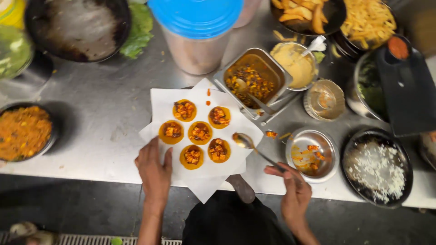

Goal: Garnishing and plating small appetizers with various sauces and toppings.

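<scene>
A shiny steel table (104, 118) holds lots of food. On it sit a white paper sheet (159, 102), a round dark bowl of orange rice (22, 131), a square metal tin of brown sauce (252, 81), a small steel bowl (312, 154) and a clear tub with a blue lid (196, 31).

One view only, the camera on my head, looking almost straight down at the steel counter (104, 131) from above its near edge. The white paper sheet (159, 102) with the six filled rounds sits about centre frame, fairly close; I take it as landmark. Below it the frame catches the counter edge, dark floor and my own dark clothing. Above it the view reaches a blue-lidded tub (196, 18), cut off at the top. Left and right of it bowls run out of frame. No second view to overlap.
</scene>
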